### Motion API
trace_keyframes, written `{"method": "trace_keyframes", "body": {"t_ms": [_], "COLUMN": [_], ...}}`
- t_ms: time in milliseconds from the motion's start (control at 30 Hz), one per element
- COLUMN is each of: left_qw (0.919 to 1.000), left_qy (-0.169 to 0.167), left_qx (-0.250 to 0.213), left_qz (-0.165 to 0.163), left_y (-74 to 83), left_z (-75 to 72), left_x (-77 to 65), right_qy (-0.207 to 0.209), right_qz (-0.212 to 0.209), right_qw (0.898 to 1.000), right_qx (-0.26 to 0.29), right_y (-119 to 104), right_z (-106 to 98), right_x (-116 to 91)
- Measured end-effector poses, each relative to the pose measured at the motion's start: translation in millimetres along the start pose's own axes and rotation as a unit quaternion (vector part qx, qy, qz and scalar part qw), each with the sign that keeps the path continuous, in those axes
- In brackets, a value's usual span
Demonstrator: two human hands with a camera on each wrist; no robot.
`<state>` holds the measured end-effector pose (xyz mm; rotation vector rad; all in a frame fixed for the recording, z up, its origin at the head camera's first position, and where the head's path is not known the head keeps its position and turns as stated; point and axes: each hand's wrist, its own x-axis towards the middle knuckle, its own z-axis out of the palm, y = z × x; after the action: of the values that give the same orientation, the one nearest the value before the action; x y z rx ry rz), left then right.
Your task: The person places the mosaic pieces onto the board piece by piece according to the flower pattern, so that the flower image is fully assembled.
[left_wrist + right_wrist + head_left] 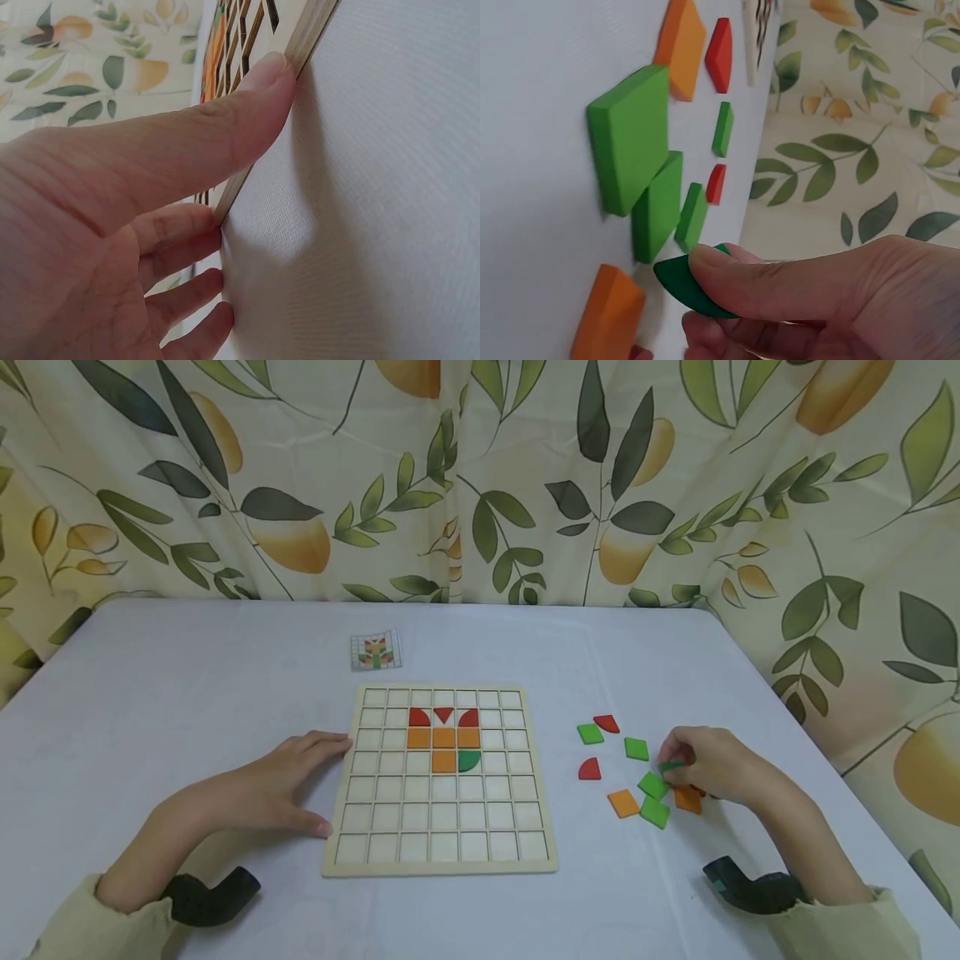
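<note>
A wooden grid board lies flat on the table. In its upper cells sit red quarter circles, a red triangle, several orange squares and one dark green quarter circle. My left hand touches the board's left edge with spread fingers, the thumb at the rim. Over the loose tiles at the right, my right hand pinches a dark green quarter-circle tile between thumb and fingers. Just beside it lie light green squares and an orange square.
A small pattern card lies behind the board. Further loose tiles, among them a red quarter circle and an orange square, lie between the board and my right hand. A leaf-print curtain hangs behind the white-covered table.
</note>
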<state>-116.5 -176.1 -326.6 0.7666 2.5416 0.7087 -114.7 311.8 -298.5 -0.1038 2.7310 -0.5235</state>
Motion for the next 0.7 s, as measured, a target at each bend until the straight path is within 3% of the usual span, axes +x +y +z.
{"method": "trace_keyframes", "body": {"t_ms": [367,700], "left_qw": [1.0000,1.0000], "left_qy": [-0.002,-0.001], "left_qx": [-0.002,-0.002], "left_qz": [-0.004,-0.001], "left_y": [0.5,0.3], "left_z": [-1.3,-0.7], "left_x": [0.3,0.0], "right_qy": [0.071,0.111], "right_qz": [-0.084,-0.104], "right_qw": [0.994,0.988], "right_qx": [-0.011,0.018], "right_y": [-28.6,-71.0], "right_z": [-5.5,-4.5], "right_x": [-5.7,-6.5]}}
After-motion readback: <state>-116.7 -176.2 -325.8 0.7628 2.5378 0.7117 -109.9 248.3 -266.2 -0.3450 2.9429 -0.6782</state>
